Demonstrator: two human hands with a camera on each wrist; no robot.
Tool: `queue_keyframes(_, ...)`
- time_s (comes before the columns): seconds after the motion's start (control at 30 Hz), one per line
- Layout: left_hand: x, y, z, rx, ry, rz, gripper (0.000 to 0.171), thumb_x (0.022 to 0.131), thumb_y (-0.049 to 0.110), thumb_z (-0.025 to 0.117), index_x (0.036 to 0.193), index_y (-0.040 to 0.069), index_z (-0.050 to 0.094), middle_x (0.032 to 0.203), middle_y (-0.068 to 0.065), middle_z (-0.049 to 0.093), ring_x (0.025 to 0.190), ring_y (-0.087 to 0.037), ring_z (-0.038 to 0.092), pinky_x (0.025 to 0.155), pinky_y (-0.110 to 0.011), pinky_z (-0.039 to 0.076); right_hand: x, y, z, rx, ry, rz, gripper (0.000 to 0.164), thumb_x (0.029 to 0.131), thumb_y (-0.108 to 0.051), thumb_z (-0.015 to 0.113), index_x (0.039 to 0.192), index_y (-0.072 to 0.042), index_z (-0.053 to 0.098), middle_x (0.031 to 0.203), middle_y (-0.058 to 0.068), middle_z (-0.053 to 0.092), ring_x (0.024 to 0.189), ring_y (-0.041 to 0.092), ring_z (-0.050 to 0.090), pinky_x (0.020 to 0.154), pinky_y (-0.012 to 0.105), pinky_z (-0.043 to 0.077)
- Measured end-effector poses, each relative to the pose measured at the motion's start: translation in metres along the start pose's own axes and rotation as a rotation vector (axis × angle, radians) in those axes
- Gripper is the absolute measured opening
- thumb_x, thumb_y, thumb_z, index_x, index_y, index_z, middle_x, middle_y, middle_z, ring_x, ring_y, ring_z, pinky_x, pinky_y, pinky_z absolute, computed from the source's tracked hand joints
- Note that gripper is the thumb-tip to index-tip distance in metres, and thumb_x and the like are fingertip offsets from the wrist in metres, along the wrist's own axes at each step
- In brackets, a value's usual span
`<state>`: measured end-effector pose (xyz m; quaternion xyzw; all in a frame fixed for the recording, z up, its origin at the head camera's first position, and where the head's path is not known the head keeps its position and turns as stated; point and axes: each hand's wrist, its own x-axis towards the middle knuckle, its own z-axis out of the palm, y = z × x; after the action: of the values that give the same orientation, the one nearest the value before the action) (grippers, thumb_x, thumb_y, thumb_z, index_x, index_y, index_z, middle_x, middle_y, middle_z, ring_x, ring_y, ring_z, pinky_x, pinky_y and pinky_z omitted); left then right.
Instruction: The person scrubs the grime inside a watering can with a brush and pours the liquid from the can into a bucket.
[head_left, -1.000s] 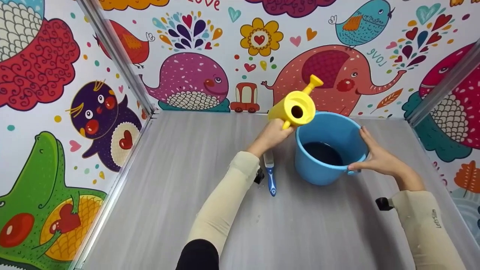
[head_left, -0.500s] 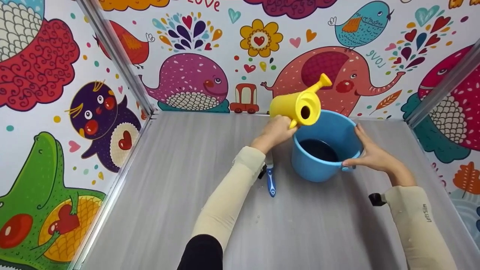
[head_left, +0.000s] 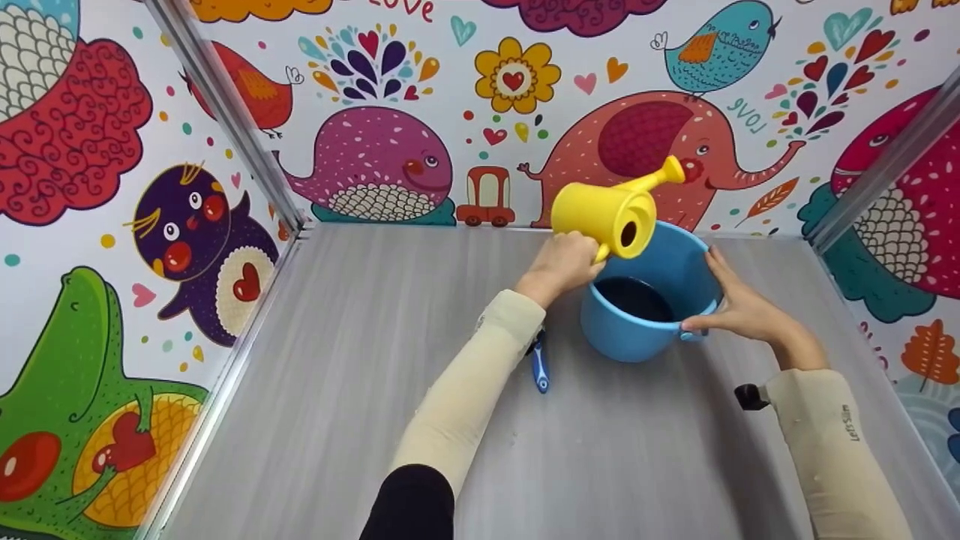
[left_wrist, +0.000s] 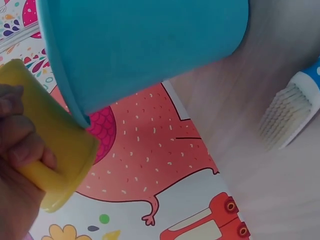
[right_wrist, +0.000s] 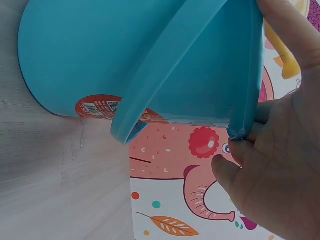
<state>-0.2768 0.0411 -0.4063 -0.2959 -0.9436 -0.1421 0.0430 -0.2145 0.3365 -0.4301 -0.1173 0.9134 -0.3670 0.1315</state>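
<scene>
My left hand (head_left: 566, 262) grips the handle of a yellow watering can (head_left: 589, 210), holding it over the left rim of a blue bucket (head_left: 626, 341). The can is tipped sideways, its round opening facing right and its spout pointing to the back right. Dark liquid (head_left: 634, 298) shows in the bottom of the bucket. In the left wrist view, curled fingers (left_wrist: 27, 145) wrap the can's handle beside the bucket wall. On the right, my right hand (head_left: 750, 311) holds the bucket's rim between thumb and fingers. A blue bail handle (right_wrist: 155, 75) hangs down the bucket's side in the right wrist view.
A brush with a blue handle (head_left: 541, 367) and pale bristles (left_wrist: 287, 115) lies on the grey table (head_left: 360, 375), left of the bucket and partly under my left forearm. Water drops (right_wrist: 72, 150) dot the tabletop. Cartoon-printed walls (head_left: 382, 165) stand behind and at both sides.
The watering can has moved right and turned, its spout now pointing more to the right. The bucket and my right hand have shifted slightly left; my left forearm covers more of the brush.
</scene>
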Motion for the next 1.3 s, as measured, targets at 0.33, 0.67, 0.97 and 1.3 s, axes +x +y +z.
queue_keyframes(0.33,0.004,0.005,0.003,0.176,0.033,0.068,0.031,0.100,0.033,0.056,0.081,0.011,0.068,0.065,0.001,0.048,0.070,-0.018,0.058,0.067,-0.027,0.046,-0.001,0.001,0.000,0.008,0.004,-0.016,0.122,0.081,-0.038,0.080,0.158,-0.015,-0.012,0.166,0.017,-0.018,0.148,0.054,-0.003,0.105,0.079,0.020)
queue_keyframes(0.67,0.006,0.007,0.003,0.287,0.063,0.117,0.028,0.098,0.035,0.061,0.084,0.013,0.072,0.072,-0.001,0.067,0.077,-0.019,0.067,0.076,-0.030,0.054,0.001,0.003,0.000,0.005,-0.010,0.000,0.123,0.080,-0.038,0.081,0.158,-0.014,-0.012,0.165,0.015,-0.020,0.149,0.054,-0.004,0.105,0.079,0.020)
queue_keyframes(0.97,0.007,0.008,0.003,0.334,0.048,0.135,0.029,0.099,0.036,0.059,0.088,0.014,0.073,0.077,0.000,0.071,0.079,-0.017,0.068,0.078,-0.030,0.055,0.002,0.003,-0.001,0.004,-0.019,0.015,0.124,0.080,-0.039,0.081,0.158,-0.014,-0.013,0.165,0.015,-0.021,0.149,0.054,-0.004,0.105,0.080,0.019)
queue_keyframes(1.3,0.007,0.011,0.000,0.375,0.084,0.175,0.029,0.099,0.033,0.056,0.087,0.014,0.073,0.077,-0.001,0.072,0.078,-0.018,0.067,0.075,-0.031,0.054,0.002,0.002,0.000,0.008,-0.012,0.002,0.123,0.081,-0.039,0.080,0.158,-0.015,-0.012,0.166,0.015,-0.020,0.149,0.054,-0.004,0.106,0.079,0.018)
